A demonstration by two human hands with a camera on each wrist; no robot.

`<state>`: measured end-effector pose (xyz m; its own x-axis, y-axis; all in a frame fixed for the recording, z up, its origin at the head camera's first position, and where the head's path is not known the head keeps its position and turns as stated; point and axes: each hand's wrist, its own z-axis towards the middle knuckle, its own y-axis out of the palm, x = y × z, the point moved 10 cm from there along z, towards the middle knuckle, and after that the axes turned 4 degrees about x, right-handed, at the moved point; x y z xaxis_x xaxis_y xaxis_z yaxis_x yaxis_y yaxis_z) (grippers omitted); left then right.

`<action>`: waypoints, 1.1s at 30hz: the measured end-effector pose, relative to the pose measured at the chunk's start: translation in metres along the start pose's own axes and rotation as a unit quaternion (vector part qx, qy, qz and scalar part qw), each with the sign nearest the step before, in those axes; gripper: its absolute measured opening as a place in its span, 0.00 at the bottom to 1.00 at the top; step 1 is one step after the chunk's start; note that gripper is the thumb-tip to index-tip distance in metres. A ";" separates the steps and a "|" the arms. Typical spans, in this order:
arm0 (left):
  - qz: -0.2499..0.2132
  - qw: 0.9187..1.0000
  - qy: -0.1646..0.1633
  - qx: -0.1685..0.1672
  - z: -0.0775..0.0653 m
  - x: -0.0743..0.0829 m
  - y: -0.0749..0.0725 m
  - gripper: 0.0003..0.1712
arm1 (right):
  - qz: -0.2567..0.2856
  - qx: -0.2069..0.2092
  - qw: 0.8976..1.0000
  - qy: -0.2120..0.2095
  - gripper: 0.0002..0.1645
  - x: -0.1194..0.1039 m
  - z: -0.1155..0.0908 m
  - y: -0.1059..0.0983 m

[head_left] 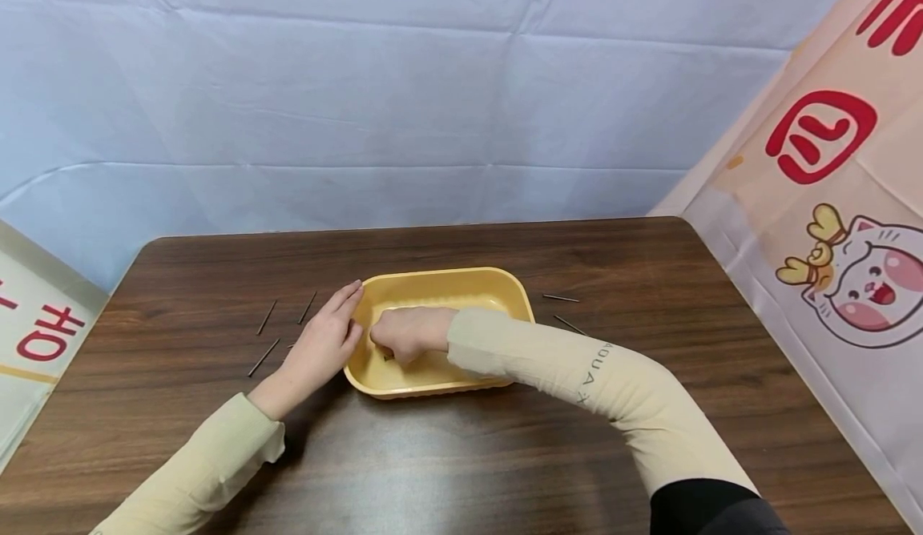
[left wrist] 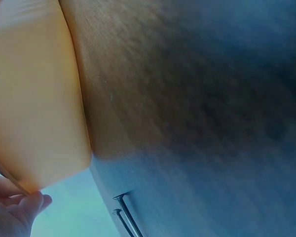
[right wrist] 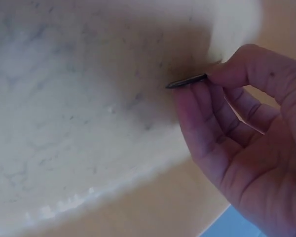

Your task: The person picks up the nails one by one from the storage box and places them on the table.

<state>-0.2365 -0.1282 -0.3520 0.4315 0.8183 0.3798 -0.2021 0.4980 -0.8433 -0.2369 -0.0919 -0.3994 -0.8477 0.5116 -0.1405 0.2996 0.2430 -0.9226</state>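
Note:
A yellow plastic basin [head_left: 447, 285] stands on the table. My left hand [head_left: 328, 344] holds its left rim; in the left wrist view the fingers and thumb of that hand [left wrist: 15, 210] pinch the edge. Inside the basin, my right hand [head_left: 409, 333] reaches down near the left end. The right wrist view shows that hand [right wrist: 241, 123] pinching a dark metal nail [right wrist: 190, 80] between thumb and fingers, its pointed tip sticking out over the basin floor. In the head view this nail is mostly hidden by the hand.
Several loose nails lie left of the basin, one nail [head_left: 264, 357] nearest the left forearm. To the right lie two more, a nail [head_left: 561, 298] and another nail [head_left: 571, 325] partly behind the right sleeve. A pale cloth [head_left: 346, 102] hangs behind the brown wooden table [head_left: 404, 463].

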 end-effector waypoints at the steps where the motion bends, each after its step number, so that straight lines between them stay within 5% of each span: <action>1: 0.000 1.000 0.001 0.001 0.000 0.000 0.000 0.28 | 0.002 -0.001 1.000 0.000 0.11 0.000 -0.001 -0.001; 14: 0.004 1.000 0.008 0.008 0.000 0.001 0.000 0.28 | 0.028 0.002 0.999 0.024 0.10 0.012 -0.014 -0.013; 33: 0.011 1.000 -0.001 -0.004 0.000 -0.001 0.003 0.27 | -0.052 0.071 0.996 -0.010 0.14 0.016 -0.033 -0.037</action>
<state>-0.2374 -0.1273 -0.3543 0.4254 0.8293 0.3624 -0.2048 0.4783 -0.8540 -0.2473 -0.0654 -0.3562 -0.8799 0.4728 -0.0478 0.1464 0.1740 -0.9738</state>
